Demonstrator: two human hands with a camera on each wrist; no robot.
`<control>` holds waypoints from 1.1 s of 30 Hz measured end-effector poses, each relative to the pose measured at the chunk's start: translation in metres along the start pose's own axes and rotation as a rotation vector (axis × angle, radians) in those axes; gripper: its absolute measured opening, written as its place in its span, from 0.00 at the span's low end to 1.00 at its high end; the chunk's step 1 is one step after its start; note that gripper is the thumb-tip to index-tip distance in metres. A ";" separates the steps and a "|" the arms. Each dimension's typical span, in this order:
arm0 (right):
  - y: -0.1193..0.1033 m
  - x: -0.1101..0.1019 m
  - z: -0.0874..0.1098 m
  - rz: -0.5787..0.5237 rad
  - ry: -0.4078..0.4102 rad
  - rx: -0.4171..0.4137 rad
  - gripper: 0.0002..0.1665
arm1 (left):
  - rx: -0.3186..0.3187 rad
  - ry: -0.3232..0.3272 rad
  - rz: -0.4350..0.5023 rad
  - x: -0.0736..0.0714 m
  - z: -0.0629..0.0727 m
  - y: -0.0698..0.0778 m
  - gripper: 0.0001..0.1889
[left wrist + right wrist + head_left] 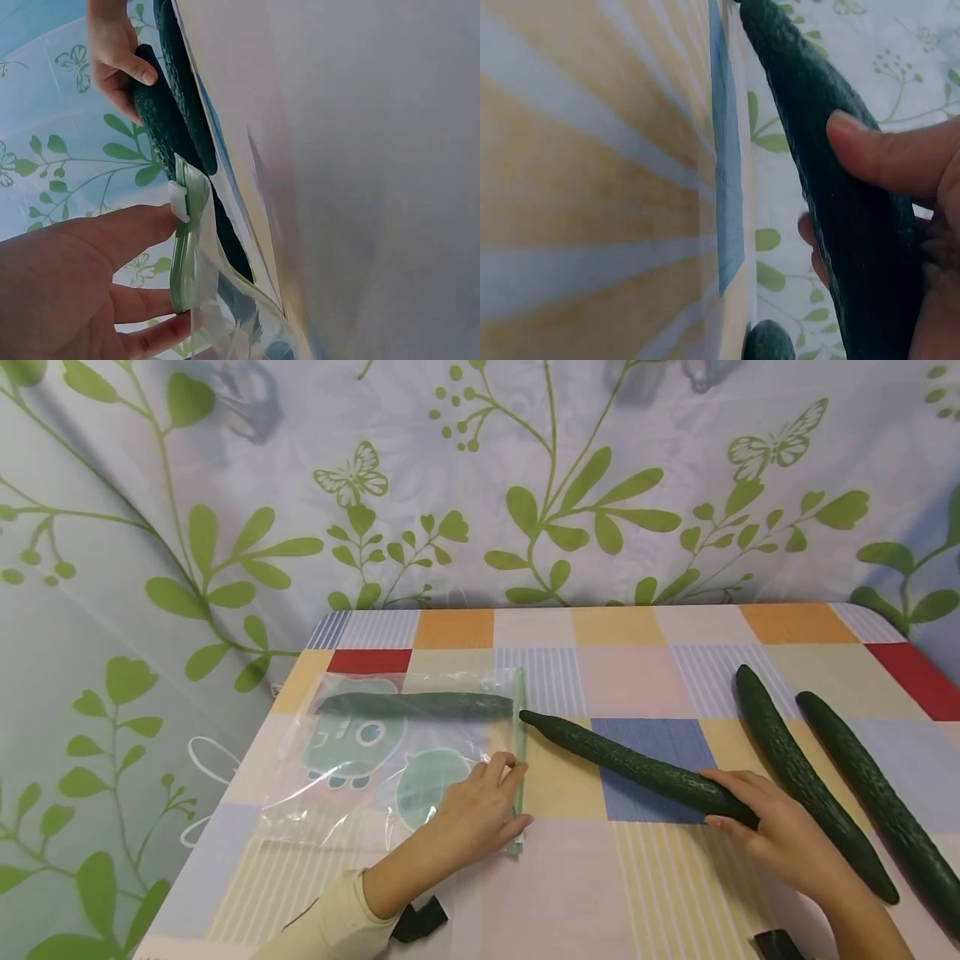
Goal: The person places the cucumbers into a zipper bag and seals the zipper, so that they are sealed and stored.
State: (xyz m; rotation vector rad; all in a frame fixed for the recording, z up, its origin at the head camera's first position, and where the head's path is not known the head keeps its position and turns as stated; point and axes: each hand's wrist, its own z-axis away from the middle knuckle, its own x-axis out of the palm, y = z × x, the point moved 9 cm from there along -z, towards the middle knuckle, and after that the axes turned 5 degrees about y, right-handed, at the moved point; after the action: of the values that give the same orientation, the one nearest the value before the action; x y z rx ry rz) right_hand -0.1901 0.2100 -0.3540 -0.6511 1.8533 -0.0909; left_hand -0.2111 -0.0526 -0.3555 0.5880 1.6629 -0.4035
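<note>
My right hand grips a long dark green cucumber near its thick end. The thin tip points left, right at the green zip edge of a clear zip bag. My left hand pinches that edge, with the thumb by the white slider in the left wrist view. Inside the bag, along its far side, lies another cucumber. In the right wrist view the thumb lies across the held cucumber, and the fingers come round from behind.
Two more cucumbers lie side by side at the right, the nearer one beside my right hand and the other farther right. A patchwork cloth covers the table. Behind it hangs a leaf-patterned curtain.
</note>
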 end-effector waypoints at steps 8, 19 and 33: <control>-0.028 0.018 -0.025 -0.052 -0.044 -0.122 0.34 | 0.001 0.022 -0.040 -0.003 0.002 -0.001 0.32; -0.058 0.075 -0.090 -0.187 -0.237 -0.149 0.31 | 0.002 0.021 -0.071 -0.005 0.003 0.000 0.32; -0.119 0.140 -0.155 -0.397 -0.287 -0.168 0.22 | 0.048 0.136 -0.150 -0.025 0.006 -0.003 0.32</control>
State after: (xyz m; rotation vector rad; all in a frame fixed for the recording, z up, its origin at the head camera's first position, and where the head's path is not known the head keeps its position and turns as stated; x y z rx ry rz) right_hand -0.3142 0.0048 -0.3703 -1.0863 1.4473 -0.0959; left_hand -0.2051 -0.0619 -0.3317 0.5379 1.8381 -0.5233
